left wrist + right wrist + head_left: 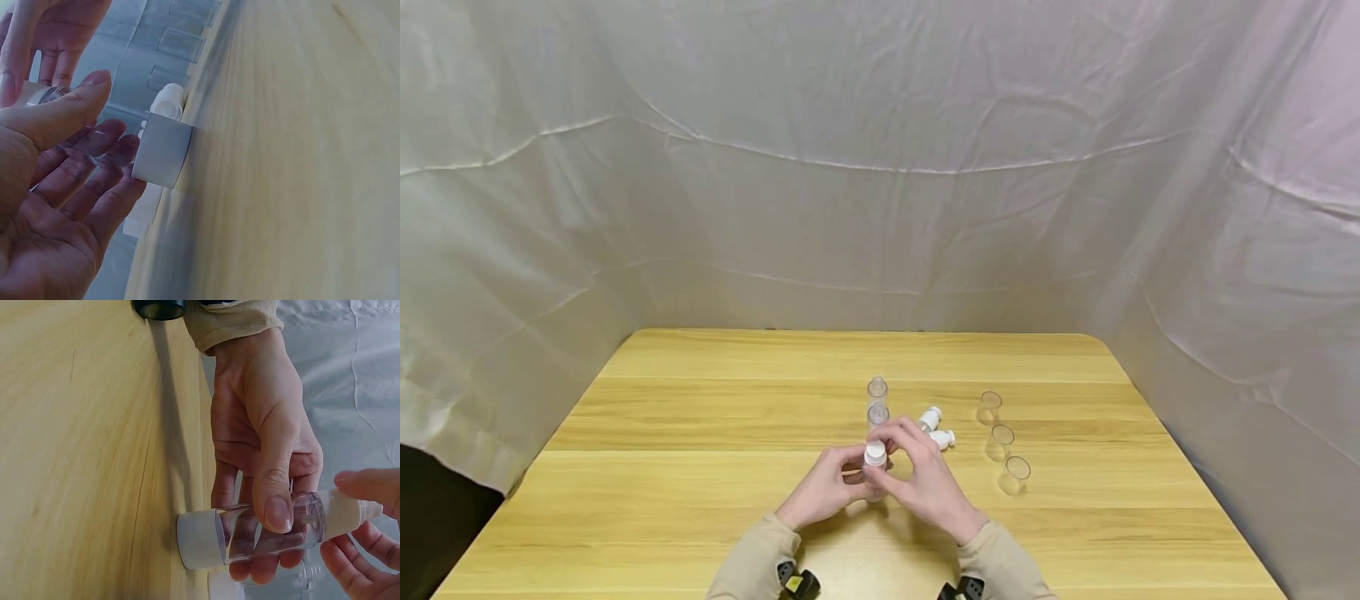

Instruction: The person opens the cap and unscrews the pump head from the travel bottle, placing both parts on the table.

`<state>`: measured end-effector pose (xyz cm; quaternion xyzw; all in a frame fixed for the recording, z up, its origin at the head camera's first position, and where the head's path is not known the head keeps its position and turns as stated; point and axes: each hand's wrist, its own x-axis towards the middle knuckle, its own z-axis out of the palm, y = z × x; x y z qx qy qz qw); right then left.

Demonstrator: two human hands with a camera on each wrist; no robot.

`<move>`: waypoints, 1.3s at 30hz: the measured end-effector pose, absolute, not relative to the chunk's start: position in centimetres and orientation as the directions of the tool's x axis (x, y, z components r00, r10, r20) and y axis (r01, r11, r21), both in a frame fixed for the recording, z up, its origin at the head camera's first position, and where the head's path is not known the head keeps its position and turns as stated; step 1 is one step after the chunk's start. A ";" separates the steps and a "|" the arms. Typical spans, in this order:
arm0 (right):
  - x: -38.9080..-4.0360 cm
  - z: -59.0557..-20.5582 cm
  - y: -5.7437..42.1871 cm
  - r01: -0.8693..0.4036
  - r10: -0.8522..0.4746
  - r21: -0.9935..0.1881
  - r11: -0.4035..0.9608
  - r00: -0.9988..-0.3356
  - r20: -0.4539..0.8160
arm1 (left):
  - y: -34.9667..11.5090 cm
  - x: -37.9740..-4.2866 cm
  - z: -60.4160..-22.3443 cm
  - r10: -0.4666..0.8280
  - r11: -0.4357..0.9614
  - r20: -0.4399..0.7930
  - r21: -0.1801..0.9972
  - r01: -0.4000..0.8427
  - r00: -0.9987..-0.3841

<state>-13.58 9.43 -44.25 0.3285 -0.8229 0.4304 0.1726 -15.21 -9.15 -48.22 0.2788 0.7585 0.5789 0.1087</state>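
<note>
A clear plastic bottle (253, 550) with a white base (201, 539) stands on the table in front of me. My left hand (831, 487) holds its transparent body, the thumb across the front and the fingers behind. On the bottle's neck sits a white pump top (876, 452), which my right hand (928, 479) pinches between thumb and fingers. In the left wrist view, the base (162, 150) touches the table. Two more clear bottles (877, 414) stand in line just behind the held one.
Two white pump tops (930, 418) lie on the wooden table (700, 500) to the right of the bottles. Farther right, three clear cylindrical caps (1017, 469) stand in a row. Grey fabric (880, 208) hangs around the table's back and sides.
</note>
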 end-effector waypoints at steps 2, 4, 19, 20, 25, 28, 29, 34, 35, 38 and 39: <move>-13.6 -44.2 9.4 -0.697 -0.392 -0.584 0.417 -0.717 0.576 | -9.2 -15.2 -48.2 0.543 0.184 0.158 0.936 0.300 -0.825; -13.6 -44.1 9.4 -0.701 -0.400 -0.578 0.419 -0.713 0.576 | -9.2 -15.2 -48.2 0.535 0.194 0.155 0.934 0.300 -0.830; -13.5 -44.0 9.4 -0.655 -0.409 -0.617 0.436 -0.755 0.513 | -9.1 -15.2 -48.2 0.543 0.179 0.155 0.939 0.294 -0.825; -13.5 -44.0 9.4 -0.657 -0.411 -0.614 0.437 -0.754 0.513 | -9.1 -15.2 -48.2 0.542 0.181 0.154 0.939 0.294 -0.826; -13.5 -43.8 9.6 -0.666 -0.441 -0.612 0.426 -0.744 0.503 | -9.1 -15.2 -48.2 0.542 0.174 0.154 0.941 0.290 -0.826; -13.5 -43.8 9.6 -0.666 -0.443 -0.613 0.425 -0.743 0.501 | -9.2 -15.2 -48.3 0.543 0.173 0.153 0.942 0.289 -0.825; -13.5 -43.8 9.6 -0.665 -0.441 -0.614 0.425 -0.744 0.502 | -9.2 -15.2 -48.3 0.543 0.173 0.155 0.941 0.291 -0.825; -13.5 -43.9 9.4 -0.663 -0.418 -0.611 0.434 -0.748 0.515 | -9.1 -15.2 -48.3 0.546 0.177 0.155 0.939 0.294 -0.824; -13.5 -43.9 9.4 -0.662 -0.414 -0.611 0.434 -0.749 0.517 | -9.1 -15.2 -48.3 0.544 0.180 0.157 0.938 0.297 -0.824; -13.5 -43.9 9.3 -0.671 -0.412 -0.601 0.435 -0.742 0.530 | -9.1 -15.3 -48.4 0.539 0.187 0.157 0.935 0.300 -0.827; -13.4 -43.9 9.3 -0.674 -0.415 -0.599 0.434 -0.739 0.531 | -9.1 -15.3 -48.3 0.536 0.187 0.157 0.936 0.298 -0.830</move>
